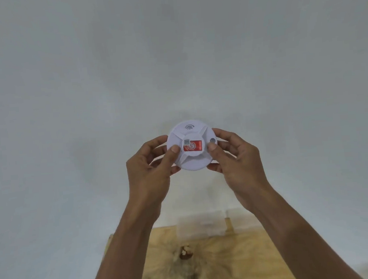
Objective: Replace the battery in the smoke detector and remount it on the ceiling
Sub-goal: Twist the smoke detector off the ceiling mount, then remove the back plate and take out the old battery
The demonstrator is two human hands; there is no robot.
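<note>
White smoke detector (191,145) sits against the pale ceiling (171,52), gripped at its rim by both raised hands: left hand (151,170) beside its left edge, right hand (235,159) beside its right; bare ceiling surrounds it.

Both hands, the left hand (149,164) and the right hand (235,157), close around the rim of the smoke detector (192,146), so its two sides are blocked. Above and to either side of the hands the white ceiling (171,52) is bare. Below the forearms, a wooden board (232,256) carries a brown knot (185,252).
</note>
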